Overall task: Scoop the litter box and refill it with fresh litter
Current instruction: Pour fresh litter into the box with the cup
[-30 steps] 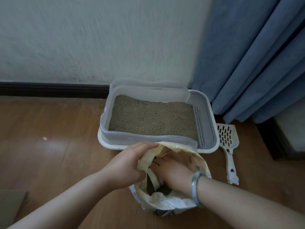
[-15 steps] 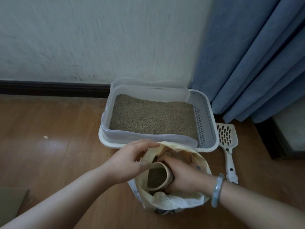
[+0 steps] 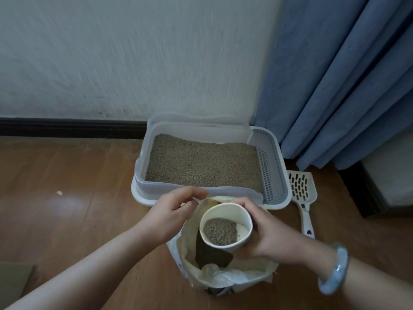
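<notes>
Just in front of the box [image 3: 156, 185], a left hand [image 3: 172, 211] pinches the rim of an open bag [image 3: 234, 276] while the right hand [image 3: 268, 238] grips a cup [image 3: 243, 222] part-filled with litter [image 3: 220, 230]. A scoop [image 3: 301, 189] lies right of the box. Scooping looks done; pouring this cupful remains.

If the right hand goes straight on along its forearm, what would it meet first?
Probably the left hand, holding the rim of the bag in that line; the near wall of the litter box stands behind. The right hand, gripping the cup, may pass above both: height unclear.
</notes>
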A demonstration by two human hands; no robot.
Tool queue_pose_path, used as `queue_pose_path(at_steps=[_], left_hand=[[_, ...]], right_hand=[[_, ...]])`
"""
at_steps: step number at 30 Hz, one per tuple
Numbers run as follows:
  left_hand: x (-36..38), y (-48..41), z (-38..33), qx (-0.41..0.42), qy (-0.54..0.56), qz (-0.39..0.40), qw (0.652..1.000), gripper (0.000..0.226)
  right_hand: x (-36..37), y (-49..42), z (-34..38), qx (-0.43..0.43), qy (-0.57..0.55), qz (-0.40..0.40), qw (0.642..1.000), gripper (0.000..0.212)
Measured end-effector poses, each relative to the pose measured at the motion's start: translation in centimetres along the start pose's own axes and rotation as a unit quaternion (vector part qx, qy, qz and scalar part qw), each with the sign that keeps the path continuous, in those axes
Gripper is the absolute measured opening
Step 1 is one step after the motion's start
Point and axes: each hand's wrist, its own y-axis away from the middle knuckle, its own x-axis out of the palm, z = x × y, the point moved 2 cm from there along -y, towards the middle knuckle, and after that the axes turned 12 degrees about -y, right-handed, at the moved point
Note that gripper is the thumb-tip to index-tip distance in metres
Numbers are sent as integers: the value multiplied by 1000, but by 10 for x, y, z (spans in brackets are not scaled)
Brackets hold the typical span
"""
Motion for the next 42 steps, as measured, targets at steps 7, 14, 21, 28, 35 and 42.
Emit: queue_pose_path(at_steps=[7,14,21,28,35,42], left_hand=[[-1,-3,-2,0,-59,-16,998,21],[-2,-15,-5,1,-37,-37,999,18],[0,-22,6,2,-62,-29,998,24],[-1,-27,15,6,-79,-40,996,32],[-11,-23,15,44,-225,-72,971,40],[-14,-26,35,84,-418,-162,890,35]], right_hand=[[-49,-13,55,-45,-90,-40,994,80],[-85,-78,43,-70,-56,-162,983,74],[-85,-120,1,-62,146,-169,973,75],[-91,-126,-14,-70,382,-183,903,71],[-95,-122,-14,-129,421,-185,878,76],[-110,-116,-12,-146,436,-204,864,77]])
